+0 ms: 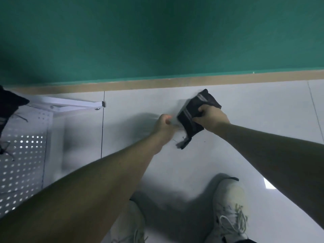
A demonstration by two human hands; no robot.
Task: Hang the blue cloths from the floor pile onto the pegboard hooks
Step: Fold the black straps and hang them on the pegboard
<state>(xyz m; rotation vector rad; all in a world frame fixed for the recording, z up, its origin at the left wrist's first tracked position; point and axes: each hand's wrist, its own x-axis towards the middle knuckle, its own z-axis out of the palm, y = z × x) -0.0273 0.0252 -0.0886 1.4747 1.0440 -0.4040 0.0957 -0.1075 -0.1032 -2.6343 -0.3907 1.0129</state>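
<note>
Shoes: a pair of pale lace-up sneakers (229, 211) stands on the white tiled floor (245, 120) at the bottom of the view; the person leans forward over them, both bare forearms reaching out and down.

Pegboard: a white perforated pegboard (22, 155) on a white frame runs along the left edge; a dark cloth on the pegboard (8, 106) already hangs at its upper corner, its lower part cut off by the frame edge; thin hooks show dark against the holes, too small to count.

Left hand: the left hand (164, 124) is curled into a loose fist just left of the folded cloth; it is motion-blurred, and whether the fingers pinch a thread or an edge or nothing at all I cannot tell.

Right hand: the right hand (211, 115) grips the folded dark-blue cloth (192, 111) from above, fingers curled over its near edge and thumb on its face — a hold that would suit lifting it clear of the floor in one piece.

Cloth: it reads nearly black in this light, with pale stripes near two edges; a frayed corner trails down toward the floor; no other cloths show around it.

Far edge: a tan skirting strip (175, 83) and a green wall (157, 32) close the view behind the hands.

Step, as I judge it: picking up, with the carry left to the pegboard not yet begun.
</note>
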